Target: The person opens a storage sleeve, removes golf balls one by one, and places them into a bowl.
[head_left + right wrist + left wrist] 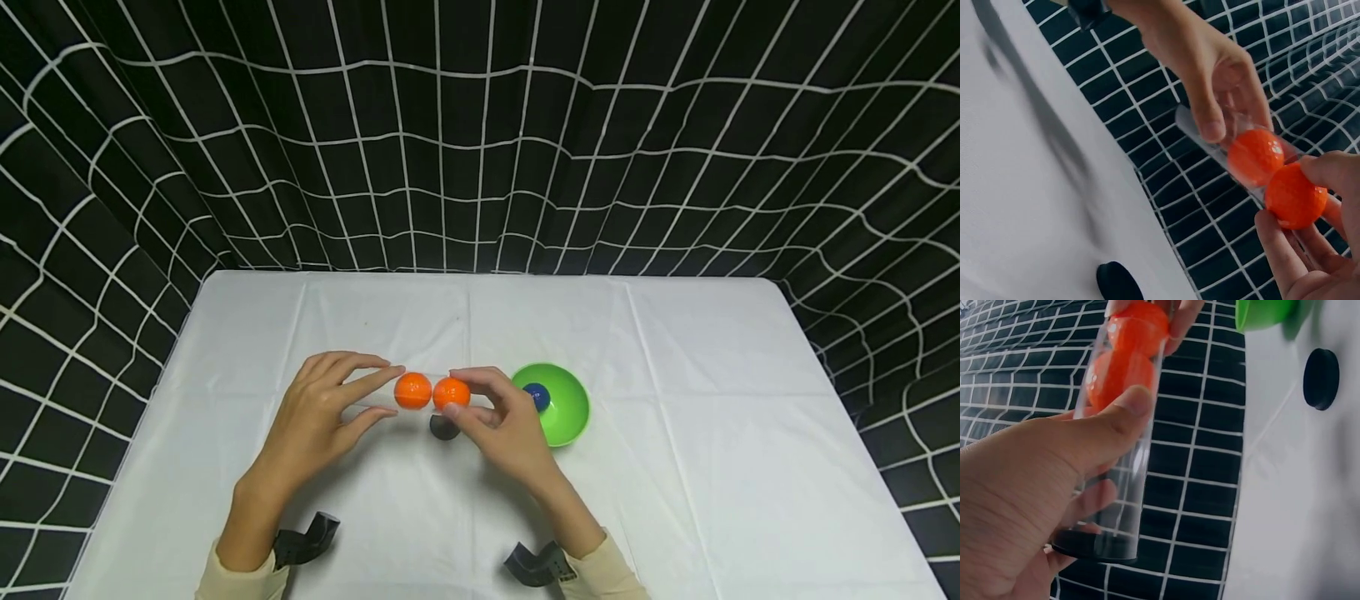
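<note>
My left hand (318, 412) grips a clear plastic tube (1116, 506) between thumb and fingers, above the table. A black cap (1094, 545) closes the tube's left end. One orange ball (412, 391) sits inside, towards the right end. At the tube's mouth my right hand (510, 425) pinches a second orange ball (1296, 195) with thumb and fingertips, right up against the first. Below the tube a loose black round cap (444, 427) lies on the cloth. Right behind my right hand stands a green bowl (570, 408) holding a dark blue ball (537, 397).
A white cloth (735, 417) covers the table. Black netting-patterned curtain (480, 150) with white lines surrounds its back and sides. Black curved wrist mounts (307, 540) stick out from both forearms, close over the cloth.
</note>
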Tool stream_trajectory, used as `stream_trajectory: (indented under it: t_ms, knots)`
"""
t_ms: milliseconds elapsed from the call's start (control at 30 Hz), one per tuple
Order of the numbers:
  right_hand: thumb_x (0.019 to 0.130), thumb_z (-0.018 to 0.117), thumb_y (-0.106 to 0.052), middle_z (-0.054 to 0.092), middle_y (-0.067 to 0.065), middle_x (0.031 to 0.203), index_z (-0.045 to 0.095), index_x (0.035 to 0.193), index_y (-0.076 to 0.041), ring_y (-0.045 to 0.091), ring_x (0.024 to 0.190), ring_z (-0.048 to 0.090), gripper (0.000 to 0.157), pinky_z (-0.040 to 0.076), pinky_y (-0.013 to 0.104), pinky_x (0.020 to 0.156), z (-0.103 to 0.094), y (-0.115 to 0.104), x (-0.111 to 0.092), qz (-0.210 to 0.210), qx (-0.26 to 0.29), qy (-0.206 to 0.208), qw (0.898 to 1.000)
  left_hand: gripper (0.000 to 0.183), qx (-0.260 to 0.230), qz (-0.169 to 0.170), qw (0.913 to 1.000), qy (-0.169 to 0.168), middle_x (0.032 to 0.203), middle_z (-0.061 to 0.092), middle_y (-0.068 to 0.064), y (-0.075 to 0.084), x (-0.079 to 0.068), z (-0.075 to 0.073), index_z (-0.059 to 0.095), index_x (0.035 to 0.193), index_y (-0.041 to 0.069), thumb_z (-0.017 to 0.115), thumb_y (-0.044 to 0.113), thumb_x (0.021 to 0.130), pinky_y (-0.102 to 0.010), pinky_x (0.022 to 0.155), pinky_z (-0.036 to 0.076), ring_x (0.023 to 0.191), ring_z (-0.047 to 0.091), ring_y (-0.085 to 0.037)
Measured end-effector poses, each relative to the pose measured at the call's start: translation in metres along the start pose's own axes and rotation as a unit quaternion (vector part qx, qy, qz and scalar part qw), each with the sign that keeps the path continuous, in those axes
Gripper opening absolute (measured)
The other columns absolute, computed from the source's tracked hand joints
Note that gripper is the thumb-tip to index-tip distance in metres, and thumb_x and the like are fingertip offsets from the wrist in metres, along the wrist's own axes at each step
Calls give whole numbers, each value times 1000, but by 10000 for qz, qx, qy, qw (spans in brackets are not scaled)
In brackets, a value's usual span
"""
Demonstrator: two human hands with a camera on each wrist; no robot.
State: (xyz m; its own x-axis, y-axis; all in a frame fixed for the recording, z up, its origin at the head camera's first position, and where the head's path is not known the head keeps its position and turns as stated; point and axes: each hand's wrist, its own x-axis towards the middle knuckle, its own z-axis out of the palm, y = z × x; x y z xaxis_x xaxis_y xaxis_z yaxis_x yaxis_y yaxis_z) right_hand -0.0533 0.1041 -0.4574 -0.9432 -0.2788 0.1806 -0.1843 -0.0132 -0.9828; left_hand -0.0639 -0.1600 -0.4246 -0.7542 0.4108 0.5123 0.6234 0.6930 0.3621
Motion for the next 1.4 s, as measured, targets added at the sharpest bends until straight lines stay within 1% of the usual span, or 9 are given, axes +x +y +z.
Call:
stream_trajectory:
  t_ms: [267, 500, 567, 667, 767, 900, 967, 1200, 1400]
  knots:
    - [90, 77, 8, 63, 21, 132, 67, 131, 2, 8, 121, 68, 42, 63, 26, 93, -11, -6, 0, -371, -114, 391, 9985, 53, -331, -266, 9991, 70, 120, 77, 0, -2, 0, 3, 78, 127, 23, 95, 31, 78, -44, 97, 55, 113, 70, -22]
    - [91, 76, 9, 63, 22, 134, 62, 131, 3, 5, 108, 74, 43, 63, 22, 91, -33, -13, 1, -109, -217, 404, 9989, 53, -519, -531, 9972, 25, 123, 77, 4, -3, -2, 3, 77, 129, 27, 94, 30, 79, -42, 97, 54, 115, 70, -19]
    - [91, 76, 8, 64, 22, 132, 62, 131, 3, 6, 101, 76, 43, 63, 21, 89, -41, -16, 0, -73, -352, 350, 9987, 54, -517, -554, 9971, 18, 124, 77, 4, -3, -2, 3, 77, 129, 28, 94, 30, 79, -43, 98, 54, 116, 69, -18]
    - [90, 78, 7, 66, 19, 127, 63, 127, 1, 6, 102, 75, 41, 63, 22, 88, -54, -20, -2, -88, -769, 370, 9963, 54, -513, -554, 9971, -6, 124, 76, 5, -4, -3, 3, 76, 130, 28, 94, 31, 79, -43, 99, 54, 116, 69, -18]
    - [88, 82, 3, 69, 11, 121, 67, 121, -5, 7, 104, 71, 37, 64, 25, 87, -65, -25, -5, -72, -1532, 357, 9875, 54, -503, -528, 9973, -14, 125, 76, 5, -4, -2, 2, 76, 130, 28, 94, 31, 79, -44, 100, 54, 117, 70, -19]
    - [85, 84, -1, 71, 1, 114, 71, 114, -13, 10, 102, 69, 34, 66, 30, 85, -75, -30, -8, -40, -2559, 172, 9666, 55, -465, -519, 9976, -9, 125, 76, 5, -4, -2, 2, 76, 131, 28, 93, 32, 80, -44, 101, 54, 117, 70, -20]
    - [84, 84, -1, 71, 0, 114, 71, 112, -14, 12, 102, 69, 34, 66, 33, 85, -79, -30, -9, -41, -2848, 57, 9586, 55, -463, -534, 9975, -27, 125, 76, 5, -5, -2, 2, 76, 131, 28, 93, 32, 80, -45, 102, 53, 118, 70, -21]
    - [81, 84, 1, 71, 2, 113, 71, 111, -12, 17, 100, 70, 35, 66, 40, 85, -91, -32, -13, -27, -3227, -60, 9465, 55, -525, -570, 9970, -78, 125, 76, 5, -5, -4, 1, 76, 131, 29, 94, 31, 79, -45, 102, 54, 117, 71, -22]
    - [82, 83, 1, 71, 3, 113, 71, 112, -10, 17, 99, 71, 34, 65, 35, 87, -97, -33, -16, 55, -3511, -85, 9363, 55, -576, -565, 9967, -114, 125, 76, 7, -5, -3, 1, 76, 131, 29, 94, 31, 79, -45, 101, 54, 117, 71, -22]
